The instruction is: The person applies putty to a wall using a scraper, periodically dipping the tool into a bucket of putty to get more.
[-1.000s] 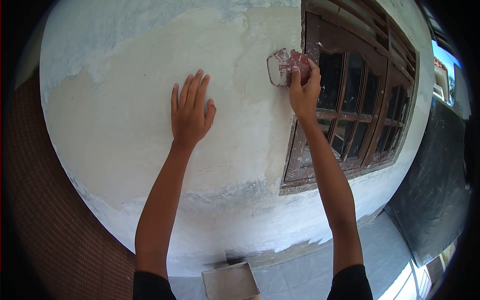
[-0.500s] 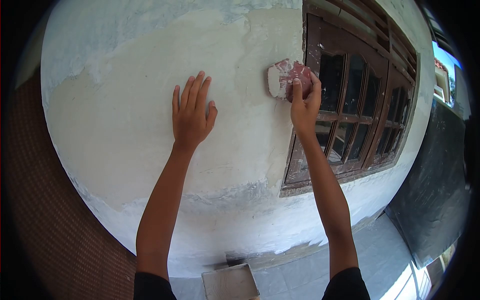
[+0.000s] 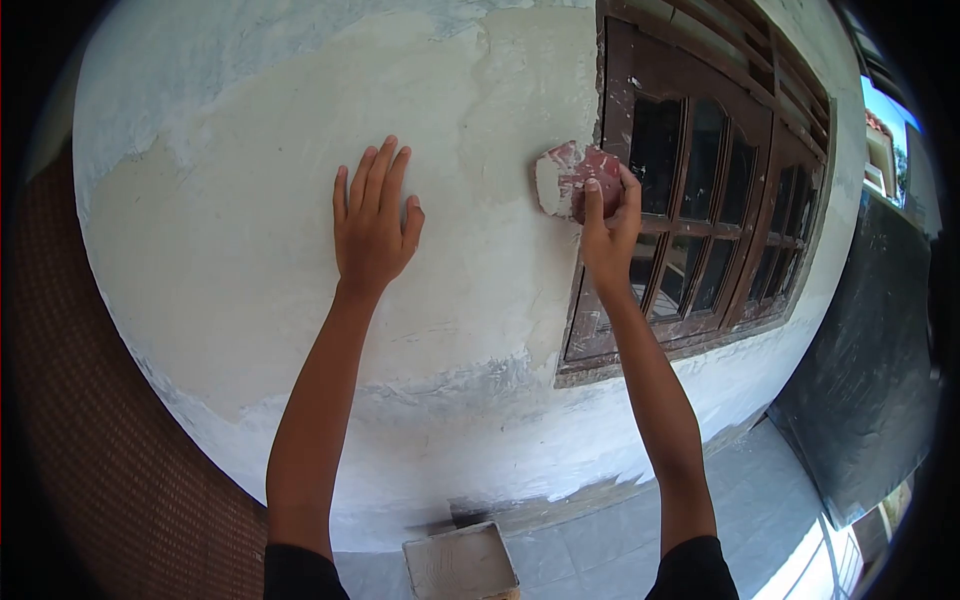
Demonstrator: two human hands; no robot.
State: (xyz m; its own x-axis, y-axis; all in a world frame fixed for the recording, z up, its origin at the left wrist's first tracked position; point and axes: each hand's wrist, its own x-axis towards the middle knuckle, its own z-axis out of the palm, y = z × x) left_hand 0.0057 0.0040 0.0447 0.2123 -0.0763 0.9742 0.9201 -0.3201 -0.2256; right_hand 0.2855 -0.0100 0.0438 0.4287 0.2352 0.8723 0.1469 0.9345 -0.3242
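My right hand (image 3: 612,235) pinches a flat red putty spreader (image 3: 597,172), thumb on the near face and fingers round its right side. Whitish paste is smeared over the spreader and thick along its left edge. It is held against the pale wall (image 3: 455,250), beside the left edge of the brown window frame (image 3: 612,100). Further left, my left hand (image 3: 372,228) lies flat on the wall with its fingers stretched up and thumb apart, holding nothing. Cream-coloured coating covers the middle of the wall, with whiter, rougher patches above and below.
A shallow tray (image 3: 462,562) of greyish paste stands below, near the foot of the wall. Grey sheeting (image 3: 590,550) covers the ground. Woven brown matting (image 3: 110,400) borders the left side, and a dark sheet (image 3: 850,350) hangs at the right.
My right hand and the spreader have slid down a little along the window's left side. My left hand stays flat on the wall, and the view has shifted slightly.
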